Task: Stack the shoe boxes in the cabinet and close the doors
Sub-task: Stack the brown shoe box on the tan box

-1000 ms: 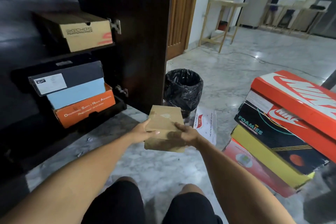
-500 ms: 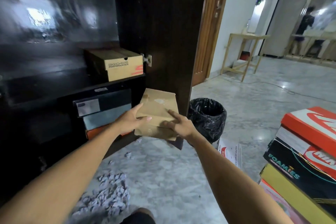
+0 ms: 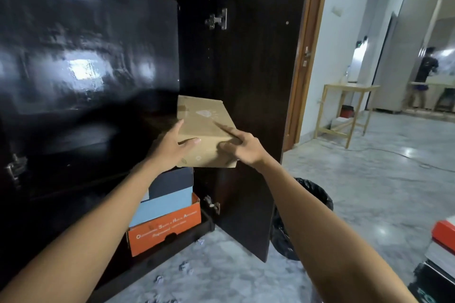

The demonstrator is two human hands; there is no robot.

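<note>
Both hands held one plain brown shoe box (image 3: 205, 128) in front of the open cabinet (image 3: 88, 61), level with its upper shelf. The left hand (image 3: 170, 149) gripped the box's near left corner, thumb lying across the front face. The right hand (image 3: 242, 146) gripped the near right corner, forefinger stretched along the lid. Below, three boxes sat stacked on the cabinet's bottom shelf: a dark one (image 3: 172, 182), a light blue one (image 3: 162, 205) and an orange one (image 3: 167, 227) at the base. One cabinet door (image 3: 256, 81) stood open at right, with one black-lined bin (image 3: 312, 204) behind it.
</note>
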